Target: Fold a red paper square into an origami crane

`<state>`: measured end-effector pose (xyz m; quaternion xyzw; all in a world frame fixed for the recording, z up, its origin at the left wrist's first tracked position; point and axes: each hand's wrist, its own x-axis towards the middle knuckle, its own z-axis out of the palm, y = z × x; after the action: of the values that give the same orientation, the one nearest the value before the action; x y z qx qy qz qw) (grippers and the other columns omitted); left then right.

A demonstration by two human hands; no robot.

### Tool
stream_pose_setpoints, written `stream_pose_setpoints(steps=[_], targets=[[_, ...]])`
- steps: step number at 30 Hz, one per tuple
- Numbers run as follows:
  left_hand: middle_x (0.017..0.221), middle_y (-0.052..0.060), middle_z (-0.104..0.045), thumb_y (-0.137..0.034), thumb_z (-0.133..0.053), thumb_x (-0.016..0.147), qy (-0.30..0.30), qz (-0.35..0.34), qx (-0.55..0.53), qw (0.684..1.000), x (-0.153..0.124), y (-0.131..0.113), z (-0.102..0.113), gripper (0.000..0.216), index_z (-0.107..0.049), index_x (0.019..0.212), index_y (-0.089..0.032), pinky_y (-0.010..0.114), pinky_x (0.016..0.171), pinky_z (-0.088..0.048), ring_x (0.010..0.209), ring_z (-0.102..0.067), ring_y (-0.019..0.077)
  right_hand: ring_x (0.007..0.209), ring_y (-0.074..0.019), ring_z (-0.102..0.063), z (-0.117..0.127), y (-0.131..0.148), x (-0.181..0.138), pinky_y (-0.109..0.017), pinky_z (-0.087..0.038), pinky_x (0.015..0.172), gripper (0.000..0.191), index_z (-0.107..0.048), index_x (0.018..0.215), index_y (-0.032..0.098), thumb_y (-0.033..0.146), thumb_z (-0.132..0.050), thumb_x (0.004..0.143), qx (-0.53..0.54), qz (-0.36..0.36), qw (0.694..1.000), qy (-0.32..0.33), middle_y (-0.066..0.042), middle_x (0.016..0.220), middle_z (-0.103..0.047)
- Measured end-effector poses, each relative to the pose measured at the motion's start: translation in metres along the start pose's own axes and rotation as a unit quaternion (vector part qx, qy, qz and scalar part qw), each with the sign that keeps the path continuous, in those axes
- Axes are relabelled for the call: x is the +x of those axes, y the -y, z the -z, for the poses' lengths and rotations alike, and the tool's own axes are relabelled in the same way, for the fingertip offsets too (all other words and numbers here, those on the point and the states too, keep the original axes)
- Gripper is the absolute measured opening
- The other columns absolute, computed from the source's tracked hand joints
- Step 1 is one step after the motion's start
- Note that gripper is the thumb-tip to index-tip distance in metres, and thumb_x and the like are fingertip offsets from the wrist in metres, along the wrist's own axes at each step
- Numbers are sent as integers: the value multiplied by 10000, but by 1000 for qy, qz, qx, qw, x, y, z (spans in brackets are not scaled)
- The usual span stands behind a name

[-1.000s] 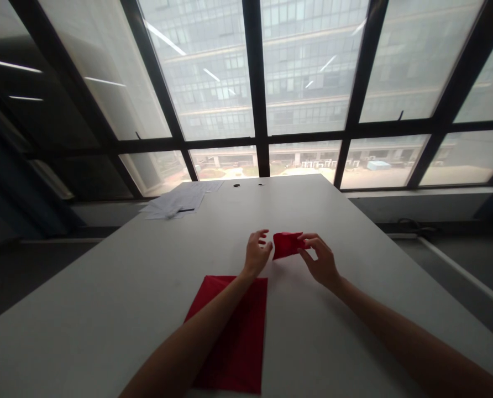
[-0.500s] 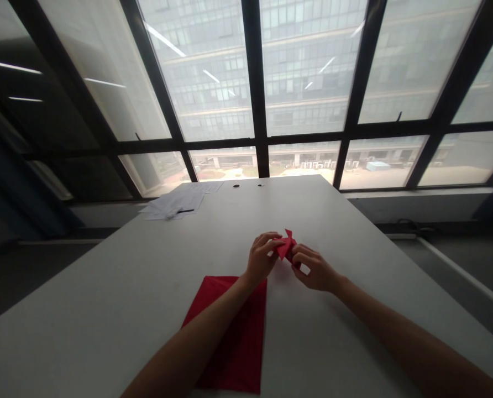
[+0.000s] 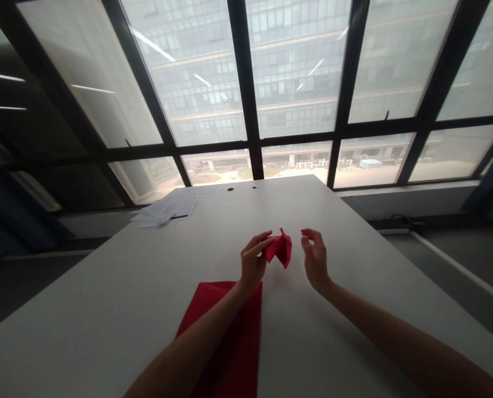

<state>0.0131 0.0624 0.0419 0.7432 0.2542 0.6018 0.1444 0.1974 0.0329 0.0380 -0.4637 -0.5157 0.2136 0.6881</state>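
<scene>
A small folded red paper piece [image 3: 280, 250] is pinched by its left edge between the thumb and fingers of my left hand [image 3: 252, 261], just above the white table [image 3: 105, 309]. My right hand [image 3: 314, 258] hovers a little to the right of the paper, fingers loosely curled and apart, touching nothing. A flat stack of red paper sheets [image 3: 230, 342] lies on the table under my left forearm, partly hidden by it.
Loose white sheets [image 3: 167, 209] lie at the table's far left corner. Two small dark holes [image 3: 230, 189] sit near the far edge. Tall windows with dark frames [image 3: 246, 83] stand behind the table; the floor drops off on both sides.
My right hand has let go of the folded red paper and drawn away to the right. My left hand took hold of it and now holds it alone. The camera tilted slightly.
</scene>
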Motion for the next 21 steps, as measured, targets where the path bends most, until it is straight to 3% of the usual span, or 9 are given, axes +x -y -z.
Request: stream_pose_setpoints(steps=[1,3,5,8,11,15,18,21], targets=[[1283,86,-638,-141,-565,929,4,-5,3,1000,-1,1,0,293,-709,1145,-278,395,912,-554,1141,-626,234,898,-264,-612,-2,-3,2,-390,-489,727,455,-665,985,198,595,-461,899,33,-108,994,-2,-115,999,-674],[1326,79,-610,-132,-572,927,11,-22,7,1000,-3,4,-1,305,-708,1146,-295,409,932,-553,1176,-608,238,795,-239,-620,-6,-7,4,-351,-469,664,539,-698,889,176,663,-470,865,105,-256,958,76,-111,908,-701],[1332,63,-609,-125,-594,916,20,-52,20,998,-4,9,-3,315,-711,1136,-318,438,965,-541,1207,-588,243,792,-227,-628,-7,-10,6,-336,-470,674,482,-724,877,169,629,-600,802,160,-291,933,139,-101,902,-721],[1333,40,-613,-121,-623,896,37,-70,71,994,-4,16,-6,351,-698,1151,-351,495,1012,-511,1268,-536,252,805,-220,-641,-6,-13,10,-340,-495,712,382,-739,905,175,499,-757,704,200,-244,943,106,-79,901,-735],[1394,38,-562,-97,-543,925,53,-27,137,989,-2,20,-8,428,-632,1254,-355,544,1054,-469,1335,-467,253,771,-226,-659,-3,-19,14,-357,-520,691,366,-745,887,165,481,-761,703,185,-206,960,39,-86,872,-743],[1311,70,-587,-89,-436,957,27,12,153,988,-1,13,-9,411,-598,1279,-287,491,1041,-480,1250,-527,223,732,-227,-667,-1,-27,16,-358,-530,662,369,-747,867,153,485,-764,708,138,-174,975,-11,-87,828,-748],[1138,72,-630,-193,-584,927,40,-15,156,987,-2,3,-11,226,-646,1139,-243,422,945,-528,1094,-589,218,700,-216,-658,-4,-25,9,-346,-524,647,340,-747,861,153,462,-764,723,99,-118,988,6,-81,794,-743],[1117,62,-637,-224,-635,909,80,-54,179,979,-3,-3,-14,206,-656,1112,-253,406,923,-532,1052,-592,217,693,-200,-641,-9,-15,0,-329,-514,641,296,-749,866,165,431,-765,736,105,-99,987,67,-69,787,-736]])
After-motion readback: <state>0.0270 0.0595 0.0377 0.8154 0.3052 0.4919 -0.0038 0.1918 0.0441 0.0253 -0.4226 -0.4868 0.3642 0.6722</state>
